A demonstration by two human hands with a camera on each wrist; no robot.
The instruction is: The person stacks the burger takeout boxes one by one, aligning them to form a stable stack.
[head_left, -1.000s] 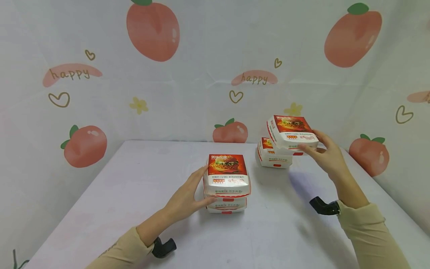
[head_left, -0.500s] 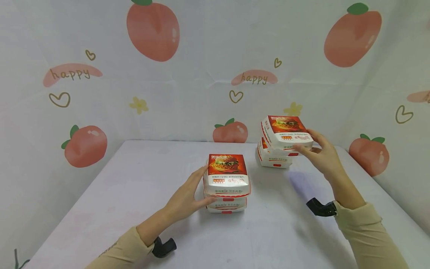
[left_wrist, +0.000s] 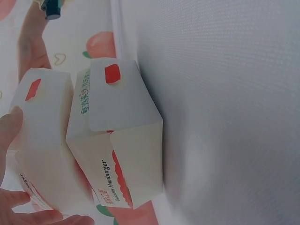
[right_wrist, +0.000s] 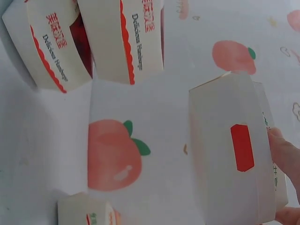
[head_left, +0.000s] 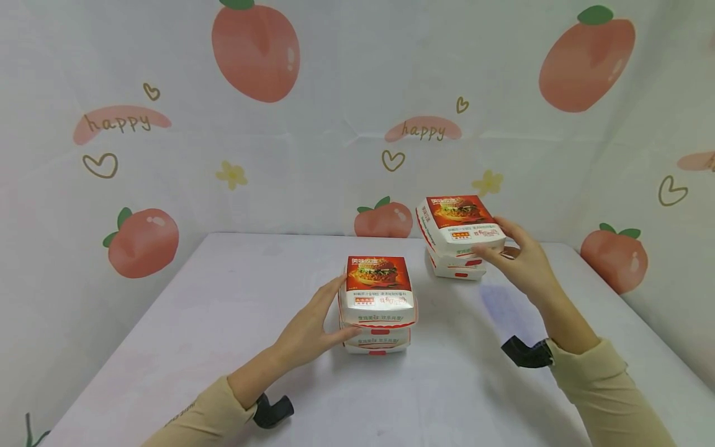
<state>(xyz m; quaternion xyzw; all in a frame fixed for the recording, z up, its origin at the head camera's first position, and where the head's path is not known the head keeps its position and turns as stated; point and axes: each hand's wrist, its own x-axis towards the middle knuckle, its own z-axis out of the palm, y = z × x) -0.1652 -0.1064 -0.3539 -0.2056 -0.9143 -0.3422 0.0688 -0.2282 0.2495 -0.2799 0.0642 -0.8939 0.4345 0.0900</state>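
Observation:
Two hamburger boxes, white with a red burger picture on the lid, stand one on the other near the middle. My left hand (head_left: 304, 326) holds the upper box (head_left: 380, 301) by its left side, thumb at the front edge and fingers behind. Under it sits the lower box (head_left: 377, 341), seen side-on in the left wrist view. Farther back, my right hand (head_left: 522, 264) grips another hamburger box (head_left: 460, 223) by its right side. That box is raised and slightly tilted, overlapping a box on the table (head_left: 457, 272). The right wrist view shows a gap between them.
The white table (head_left: 223, 298) reaches back to a white cloth backdrop (head_left: 324, 174) printed with peaches and hearts. A black wrist mount (head_left: 274, 411) sticks out from the left sleeve, and a similar mount (head_left: 527, 352) from the right one.
My right hand has carried its box to the left and slightly down, so it covers more of the rear box. The left hand and its stack have stayed still.

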